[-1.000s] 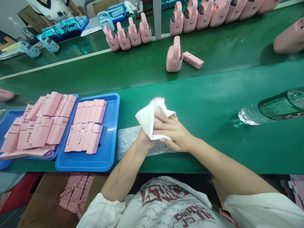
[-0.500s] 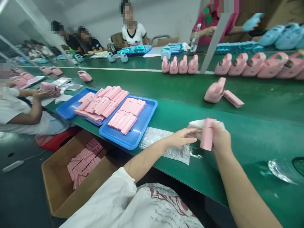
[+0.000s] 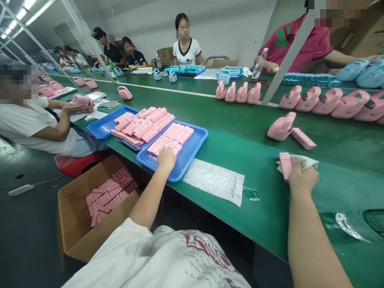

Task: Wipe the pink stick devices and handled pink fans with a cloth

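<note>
My left hand (image 3: 166,160) reaches into the near blue tray (image 3: 180,173). Its fingers are bent down around a pink plastic piece at the near end of the rows (image 3: 172,138); the fingertips are partly hidden. Over the table at the right, my right hand (image 3: 302,178) is closed around another pink oblong plastic piece (image 3: 285,166) together with a white cloth or tissue (image 3: 309,161). Beyond it a pink handled housing (image 3: 281,127) lies beside a loose pink piece (image 3: 303,138).
A second blue tray (image 3: 99,127) holds heaped pink pieces. Bubble wrap (image 3: 214,182) lies between my hands. Below the table's left edge stands a carton (image 3: 72,216) of pink pieces. Pink housings (image 3: 318,101) line the divider near a post (image 3: 288,60). A co-worker (image 3: 33,116) sits left.
My left hand has moved from beside the right hand to the near blue tray. My right hand has shifted to the right with the pink piece and white cloth. The camera view has shifted.
</note>
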`<move>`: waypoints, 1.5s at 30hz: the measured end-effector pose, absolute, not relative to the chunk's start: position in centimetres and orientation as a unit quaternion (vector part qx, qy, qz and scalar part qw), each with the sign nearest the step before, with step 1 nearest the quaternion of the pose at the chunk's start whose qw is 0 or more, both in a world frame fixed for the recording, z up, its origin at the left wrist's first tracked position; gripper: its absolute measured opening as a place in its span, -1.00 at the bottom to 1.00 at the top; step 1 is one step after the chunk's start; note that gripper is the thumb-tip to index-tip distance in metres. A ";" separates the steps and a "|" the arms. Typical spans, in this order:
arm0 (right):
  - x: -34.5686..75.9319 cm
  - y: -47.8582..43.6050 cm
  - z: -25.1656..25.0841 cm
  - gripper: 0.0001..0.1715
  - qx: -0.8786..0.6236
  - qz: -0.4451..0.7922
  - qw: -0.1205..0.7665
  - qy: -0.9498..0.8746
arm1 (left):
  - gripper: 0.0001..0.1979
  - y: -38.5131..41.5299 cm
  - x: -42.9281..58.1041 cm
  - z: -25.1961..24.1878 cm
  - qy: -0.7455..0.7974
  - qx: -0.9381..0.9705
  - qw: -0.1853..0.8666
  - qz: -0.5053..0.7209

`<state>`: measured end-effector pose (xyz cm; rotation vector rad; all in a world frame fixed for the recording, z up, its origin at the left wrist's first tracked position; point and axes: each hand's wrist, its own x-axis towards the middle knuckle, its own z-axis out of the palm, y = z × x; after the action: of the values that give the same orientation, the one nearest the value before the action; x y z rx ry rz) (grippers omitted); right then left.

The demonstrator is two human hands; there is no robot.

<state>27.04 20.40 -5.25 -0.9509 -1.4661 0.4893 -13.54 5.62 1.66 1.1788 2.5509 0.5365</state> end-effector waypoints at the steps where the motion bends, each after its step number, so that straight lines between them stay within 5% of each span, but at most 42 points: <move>1: 27.0 20.3 -5.2 -0.56 -0.450 0.194 0.632 -0.600 | -0.63 5.7 -13.7 1.5 0.881 0.402 0.151 0.200; 4: 27.1 19.8 -4.2 -0.73 -0.535 0.132 0.691 -0.468 | -0.75 5.7 -14.1 1.9 0.850 0.398 0.220 0.266; 9: 26.2 19.1 -1.0 -0.68 -0.530 0.122 0.753 -0.371 | -0.72 6.4 -10.9 3.7 0.661 0.447 0.429 0.424; 15: 21.4 17.8 -0.8 -0.53 -0.497 0.174 0.714 -0.462 | -0.71 10.3 -0.8 3.6 0.414 0.426 0.666 0.452; 19: 19.3 15.9 -2.4 -0.54 -0.439 0.168 0.655 -0.591 | -0.52 12.3 3.3 2.1 0.361 0.380 0.741 0.420; 24: 17.6 14.0 -3.9 -0.57 -0.188 0.058 0.478 -0.856 | -0.11 12.7 3.7 0.3 0.344 0.253 0.778 0.461; 27: 17.2 14.1 -4.3 -0.52 -0.174 0.043 0.472 -0.863 | 0.01 12.6 3.4 0.1 0.354 0.239 0.762 0.487; 30: 17.1 14.1 -4.4 -0.52 -0.262 0.054 0.508 -0.819 | 0.02 12.5 3.4 0.2 0.363 0.256 0.760 0.474; 41: 17.3 13.1 -4.1 -0.44 -0.200 0.038 0.476 -0.856 | 0.09 12.0 3.5 -0.3 0.350 0.274 0.768 0.461; 45: 17.8 13.5 -4.0 -0.60 -0.253 0.097 0.527 -0.805 | -0.13 11.9 3.3 -0.5 0.325 0.304 0.774 0.450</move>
<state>17.75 13.54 -4.00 -0.6057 -1.9243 0.2320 3.29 11.88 -0.51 0.6579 0.7043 0.9735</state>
